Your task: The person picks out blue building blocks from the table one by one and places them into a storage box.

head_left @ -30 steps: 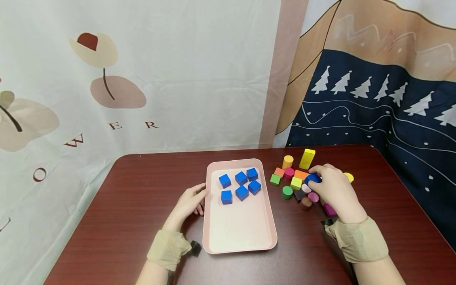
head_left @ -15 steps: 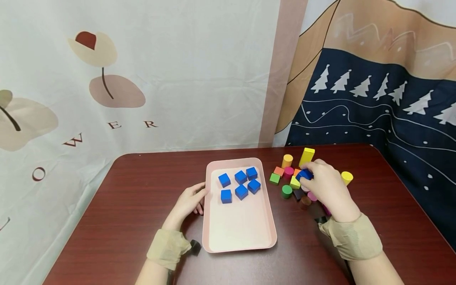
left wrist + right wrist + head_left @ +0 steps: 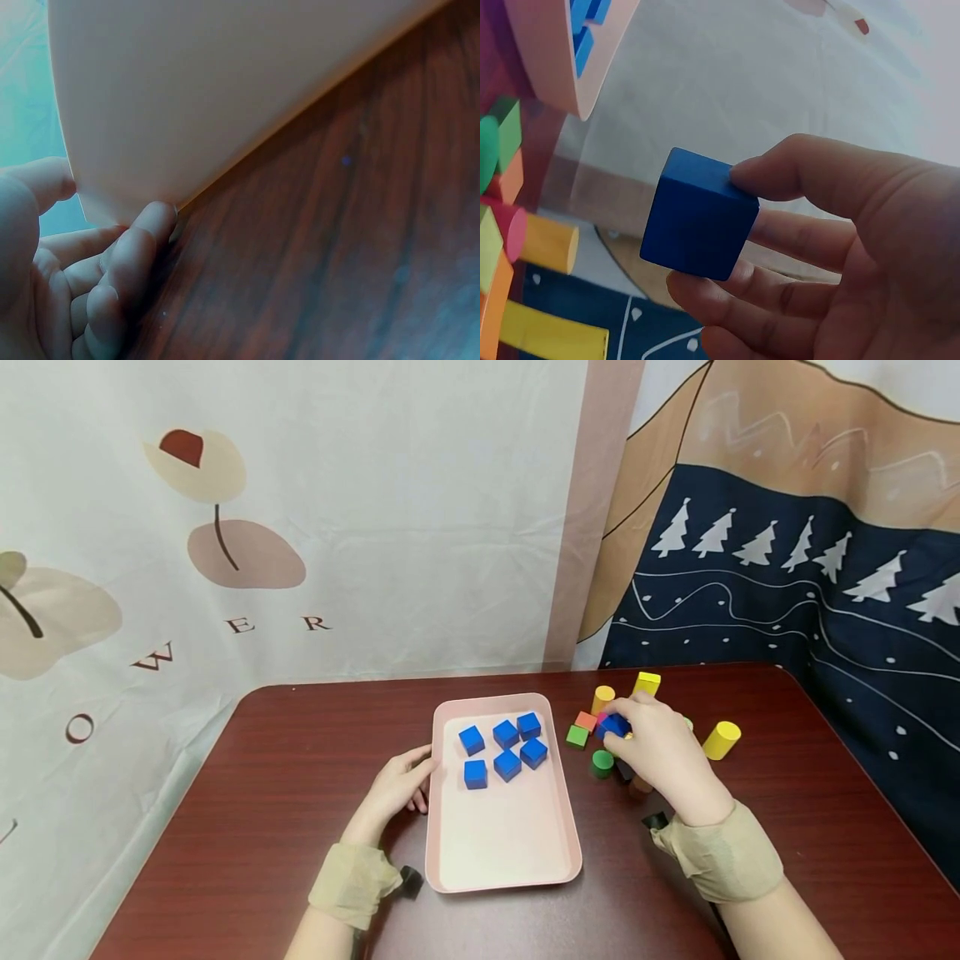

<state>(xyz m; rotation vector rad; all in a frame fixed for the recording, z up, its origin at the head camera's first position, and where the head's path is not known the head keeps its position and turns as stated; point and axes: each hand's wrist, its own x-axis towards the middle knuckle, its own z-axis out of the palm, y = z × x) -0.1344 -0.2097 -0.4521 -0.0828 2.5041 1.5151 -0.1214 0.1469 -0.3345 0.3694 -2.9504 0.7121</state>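
Between thumb and fingertips of my right hand is a blue cube, held above the group of coloured blocks. Its sides show plainly in the right wrist view. My left hand grips the left edge of a pink tray, with the thumb on the rim and curled fingers against the outer wall in the left wrist view. Several blue cubes lie in the upper half of the tray. Part of the block group is hidden behind my right hand.
Right of the tray stand a green cube, a green cylinder, an orange-yellow cylinder, a tall yellow block and a yellow cylinder. The brown table ends against a printed cloth.
My right hand has carried the blue cube leftward over the blocks, toward the tray. The yellow cylinder at the right has come into full view. My left hand stays at the tray's edge.
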